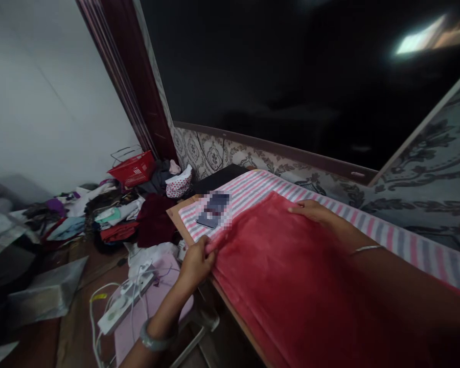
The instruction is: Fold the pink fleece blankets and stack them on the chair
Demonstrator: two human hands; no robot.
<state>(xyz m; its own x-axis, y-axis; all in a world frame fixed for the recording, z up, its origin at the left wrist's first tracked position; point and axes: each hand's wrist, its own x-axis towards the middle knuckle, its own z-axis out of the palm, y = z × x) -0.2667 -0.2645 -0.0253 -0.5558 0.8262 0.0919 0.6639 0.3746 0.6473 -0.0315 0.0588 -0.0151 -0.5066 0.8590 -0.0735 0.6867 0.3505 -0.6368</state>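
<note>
A red, plush-looking cloth (276, 260) lies spread over the table, its near part reaching the bottom of the view. My left hand (197, 260) pinches its left far corner at the table edge. At the far right corner, my right hand (310, 210) grips the cloth's edge between thumb and fingers. Beneath it is a pink, grey and white striped cloth (391, 230). Just beyond my left hand, a phone (209, 219) rests on the stripes, partly blurred out. What kind of article the red cloth is, I cannot tell.
A large television (291, 76) hangs on the patterned wall behind the table. To the left, a power strip (126, 301) with cables sits on a pink stool (172, 281). Piled clothes (118, 225) and a red basket (132, 168) stand farther back, near a clear plastic bin (49, 291).
</note>
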